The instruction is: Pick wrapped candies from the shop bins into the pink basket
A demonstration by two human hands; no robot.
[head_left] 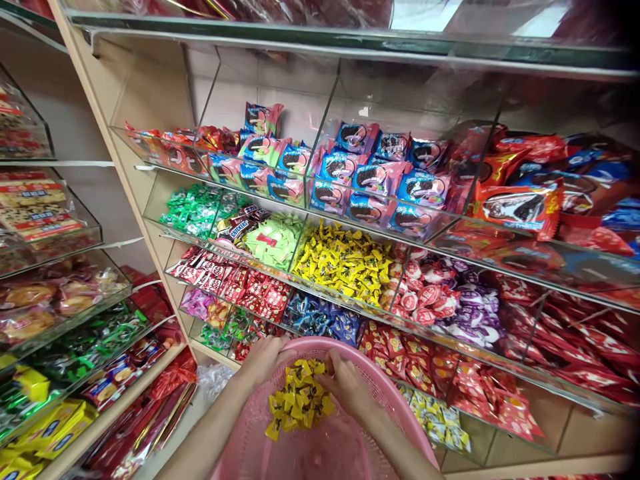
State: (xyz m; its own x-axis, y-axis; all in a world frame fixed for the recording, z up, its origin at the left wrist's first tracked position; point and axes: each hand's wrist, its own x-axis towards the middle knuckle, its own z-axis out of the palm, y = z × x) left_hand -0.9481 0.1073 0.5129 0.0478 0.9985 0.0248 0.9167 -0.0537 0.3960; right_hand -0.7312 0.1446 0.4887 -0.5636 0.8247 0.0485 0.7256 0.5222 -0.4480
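Note:
My left hand is closed on the far left rim of a pink plastic basket. Inside that basket, my right hand has its fingers curled at the right edge of a cluster of yellow-wrapped candies. Thumb and forefinger press against the candies there; how many they grip is hidden. One dark speck lies lower on the basket floor. Just beyond the basket, a shelf compartment holds a heap of similar yellow candies.
Tiered clear bins rise ahead, with green candies, Snickers bars, red-and-white candies and blue-pink cookie packs. A glass shelf edge crosses overhead. Another shelf of packaged snacks stands at left.

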